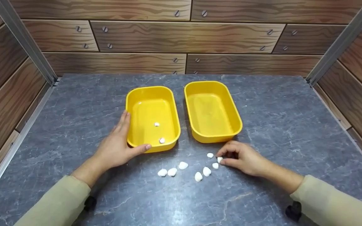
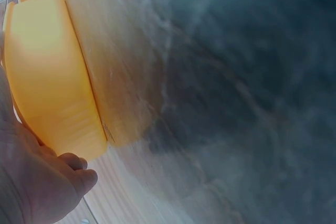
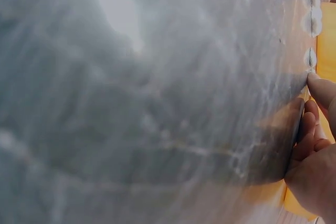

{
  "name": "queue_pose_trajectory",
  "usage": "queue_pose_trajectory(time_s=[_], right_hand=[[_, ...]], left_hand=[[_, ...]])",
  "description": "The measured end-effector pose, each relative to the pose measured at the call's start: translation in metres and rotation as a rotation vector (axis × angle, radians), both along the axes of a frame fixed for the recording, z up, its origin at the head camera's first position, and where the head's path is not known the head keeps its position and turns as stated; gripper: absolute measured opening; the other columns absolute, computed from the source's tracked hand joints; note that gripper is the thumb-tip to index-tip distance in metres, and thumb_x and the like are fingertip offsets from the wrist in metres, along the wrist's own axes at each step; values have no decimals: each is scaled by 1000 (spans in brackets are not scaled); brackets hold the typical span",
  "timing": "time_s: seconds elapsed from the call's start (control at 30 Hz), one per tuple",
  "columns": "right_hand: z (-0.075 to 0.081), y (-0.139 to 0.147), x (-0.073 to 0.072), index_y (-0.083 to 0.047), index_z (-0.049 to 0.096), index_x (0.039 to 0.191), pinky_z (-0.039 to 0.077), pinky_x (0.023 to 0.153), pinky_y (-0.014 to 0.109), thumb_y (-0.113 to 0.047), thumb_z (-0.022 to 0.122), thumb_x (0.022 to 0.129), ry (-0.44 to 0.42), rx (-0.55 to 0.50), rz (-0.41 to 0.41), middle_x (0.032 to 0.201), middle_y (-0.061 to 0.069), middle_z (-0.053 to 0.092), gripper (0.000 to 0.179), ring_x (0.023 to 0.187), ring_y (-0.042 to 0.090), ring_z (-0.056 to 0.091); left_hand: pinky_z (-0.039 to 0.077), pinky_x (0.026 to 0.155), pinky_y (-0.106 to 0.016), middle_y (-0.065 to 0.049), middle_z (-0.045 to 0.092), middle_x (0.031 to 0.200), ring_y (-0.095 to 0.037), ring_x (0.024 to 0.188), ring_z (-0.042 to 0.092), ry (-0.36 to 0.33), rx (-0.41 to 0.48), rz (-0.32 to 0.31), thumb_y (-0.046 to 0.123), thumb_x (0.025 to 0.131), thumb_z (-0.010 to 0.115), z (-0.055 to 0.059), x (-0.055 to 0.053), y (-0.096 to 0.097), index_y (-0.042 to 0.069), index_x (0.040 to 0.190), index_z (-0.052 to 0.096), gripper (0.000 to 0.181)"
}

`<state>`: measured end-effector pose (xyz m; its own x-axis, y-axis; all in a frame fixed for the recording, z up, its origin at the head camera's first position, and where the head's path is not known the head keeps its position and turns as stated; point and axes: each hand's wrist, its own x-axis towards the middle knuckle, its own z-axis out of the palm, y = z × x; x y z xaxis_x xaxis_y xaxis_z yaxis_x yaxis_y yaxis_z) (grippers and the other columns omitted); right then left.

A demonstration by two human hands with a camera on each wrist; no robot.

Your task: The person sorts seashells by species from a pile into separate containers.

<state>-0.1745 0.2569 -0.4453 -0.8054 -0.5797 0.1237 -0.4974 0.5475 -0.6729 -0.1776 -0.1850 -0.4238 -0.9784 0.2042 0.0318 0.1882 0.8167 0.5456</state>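
Observation:
My right hand (image 1: 245, 158) pinches a small white seashell (image 1: 220, 159) between thumb and fingers, low over the table in front of the right yellow tray (image 1: 212, 138). Beside those fingertips lie more white shells, one nearer the tray (image 1: 210, 155) and one just left of the thumb (image 1: 215, 165). My left hand (image 1: 115, 147) rests against the near left corner of the left yellow tray (image 1: 177, 131), fingers along its side wall and thumb over the front rim. Inside this tray are small shells (image 1: 162, 140) on the floor. The left wrist view shows the tray's outer wall (image 2: 52, 77).
Several more white shells (image 1: 172, 172) lie in a loose row on the grey marbled table (image 1: 278, 110). Two of them (image 1: 206, 171) sit between that row and my right hand. Wood-patterned walls (image 1: 181, 37) with metal corner posts (image 1: 338, 47) enclose the table's back and sides.

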Motion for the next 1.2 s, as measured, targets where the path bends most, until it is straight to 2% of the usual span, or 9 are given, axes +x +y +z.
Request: queue_pose_trajectory(time_s=[0.27,0.63,0.97,1.2], right_hand=[[7,0,0,-18,77,104,53,75,27,-13,82,95,-23,10,28,97,-8,69,12,85,10,61],[11,2,2,-17,79,104,53,71,24,-17,81,97,-67,30,66,89,-11,70,8,80,7,61],[21,10,5,-15,80,110,55,76,23,-10,78,97,-151,42,90,99,-12,76,14,84,6,64],[34,10,6,-13,80,113,57,78,24,-14,77,98,-211,1,84,104,-3,78,15,88,9,66]], left_hand=[[28,118,-71,-11,-3,178,-52,156,21,-1,4,-1,80,87,68,2,0,0,11,171,-3,129],[30,118,-70,-11,-1,178,-49,156,23,12,10,-6,81,86,68,1,0,-1,9,171,1,130],[31,116,-72,-11,-1,178,-50,156,23,14,6,-4,76,87,71,1,1,1,10,171,0,128],[30,116,-73,-9,-3,178,-52,155,23,10,5,0,79,86,70,1,1,0,10,171,0,130]])
